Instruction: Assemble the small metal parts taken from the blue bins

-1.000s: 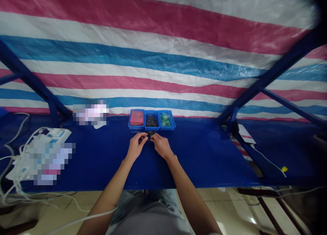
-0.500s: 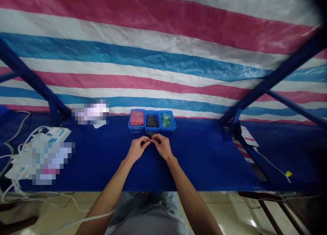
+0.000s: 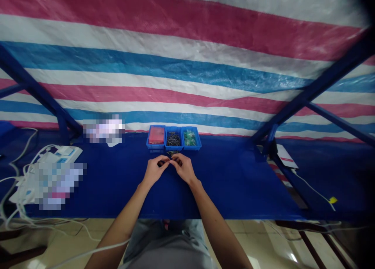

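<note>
Behind everything, we see the striped sheet rising beyond the middle bin, our landmark, in red, white and blue bands. Under that bin spreads the blue table, reaching well out to both sides of it and toward us. Well to the bin's right slants a thick blue bar, and well to its left another blue bar. Also far left of the bin, and nearer us, we have a white power strip among white cables, partly pixelated.

Just on our side of the middle bin are our two hands, fingertips meeting or nearly so. Our left hand is narrowed to a thumb-and-finger pinch, and our right hand is pinched likewise; we cannot tell whether anything sits between the tips. Far right of the bin lies a flat white device, its white lead running toward us.

Against the bin's left side stands the left bin, with red pieces inside; against its right, the right bin, with green pieces. The landmark itself holds dark screws. Smallest, a little pile of loose screws lies between it and our fingertips, on the table.
</note>
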The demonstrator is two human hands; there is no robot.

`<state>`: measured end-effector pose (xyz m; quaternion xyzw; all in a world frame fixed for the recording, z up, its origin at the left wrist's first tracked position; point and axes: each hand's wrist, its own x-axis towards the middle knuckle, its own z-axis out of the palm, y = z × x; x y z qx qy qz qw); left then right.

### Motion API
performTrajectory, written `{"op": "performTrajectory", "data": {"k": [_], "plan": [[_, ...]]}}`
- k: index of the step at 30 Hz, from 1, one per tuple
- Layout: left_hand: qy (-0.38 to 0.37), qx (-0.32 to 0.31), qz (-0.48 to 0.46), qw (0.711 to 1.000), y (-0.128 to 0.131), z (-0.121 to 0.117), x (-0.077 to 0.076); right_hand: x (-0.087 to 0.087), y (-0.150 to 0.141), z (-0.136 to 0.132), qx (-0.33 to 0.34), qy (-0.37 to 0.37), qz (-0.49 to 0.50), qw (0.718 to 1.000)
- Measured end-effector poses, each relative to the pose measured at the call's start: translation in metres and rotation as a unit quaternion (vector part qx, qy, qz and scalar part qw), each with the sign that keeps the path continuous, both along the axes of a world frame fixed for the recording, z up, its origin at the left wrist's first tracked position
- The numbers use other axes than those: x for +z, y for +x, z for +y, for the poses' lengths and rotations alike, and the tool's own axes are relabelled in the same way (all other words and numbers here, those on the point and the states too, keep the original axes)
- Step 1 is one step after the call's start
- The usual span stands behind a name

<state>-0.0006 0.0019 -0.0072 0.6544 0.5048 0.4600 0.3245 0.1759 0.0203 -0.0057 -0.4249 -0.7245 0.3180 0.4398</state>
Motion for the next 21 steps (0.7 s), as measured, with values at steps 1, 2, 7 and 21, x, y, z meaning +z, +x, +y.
{"op": "performTrajectory", "data": {"k": [1, 2, 7, 21], "plan": [[-0.006, 0.002, -0.012, 1.000, -0.0006, 0.0003, -0.0002, 0.0002, -0.0003, -0.0005, 0.005, 0.006, -0.012, 1.000], [-0.012, 0.003, -0.023, 1.000, -0.0011, 0.0005, -0.0004, 0.0001, -0.0005, -0.0009, 0.012, 0.011, -0.022, 1.000], [-0.035, 0.009, -0.061, 0.997, -0.0016, 0.0012, 0.0004, -0.0027, -0.0009, -0.0003, 0.031, 0.027, -0.049, 0.998], [-0.034, 0.021, -0.023, 0.999, -0.0042, 0.0040, -0.0008, -0.0056, -0.0007, 0.0020, 0.012, 0.065, -0.033, 0.997]]}}
